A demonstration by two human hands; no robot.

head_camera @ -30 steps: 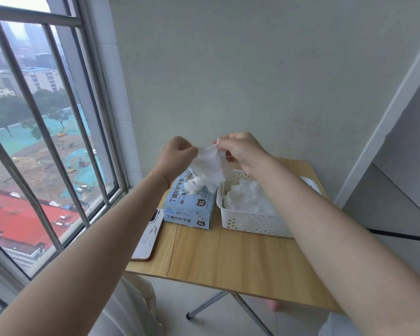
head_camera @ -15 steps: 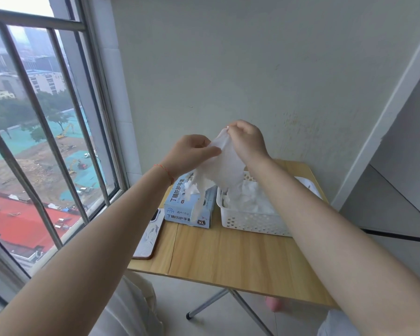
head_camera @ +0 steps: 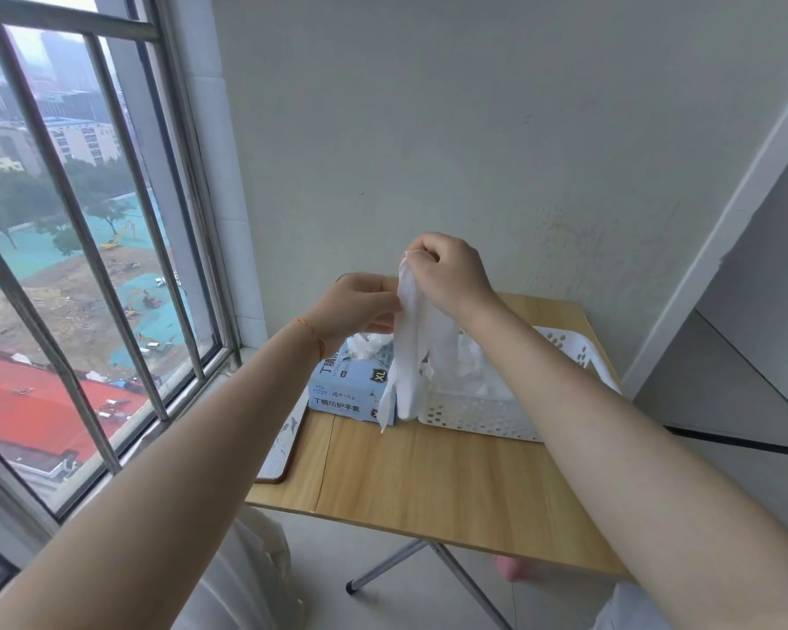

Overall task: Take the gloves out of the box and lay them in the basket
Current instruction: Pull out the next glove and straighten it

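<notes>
From the head camera, two bare arms reach out over a small wooden tabletop [head_camera: 451, 484]. The right hand [head_camera: 451, 277] is up high, and its curled fingers pinch the top end of a white glove [head_camera: 408, 356]. The glove hangs down long and loose, and its floppy finger parts dangle in front of the spot where the box and the basket meet. The left hand [head_camera: 358, 306] is just at 9 o'clock from the glove, a little lower than the right hand, with its fingers bent and touching the side of the glove; I cannot tell for sure how tightly it holds. A thin red string [head_camera: 312, 334] goes around the left wrist. Under the hands sits a light blue glove box [head_camera: 346, 388] marked XL, and more white glove stuff pokes out of its top. Right beside the box, at 3 o'clock from it, is a white plastic basket [head_camera: 478, 416] with little holes in its wall. White gloves [head_camera: 478, 375] lie piled inside it. A phone [head_camera: 280, 447] lies flat at the 9 o'clock edge of the tabletop, near the box. At far 9 o'clock is a window [head_camera: 87, 266] with metal bars.
</notes>
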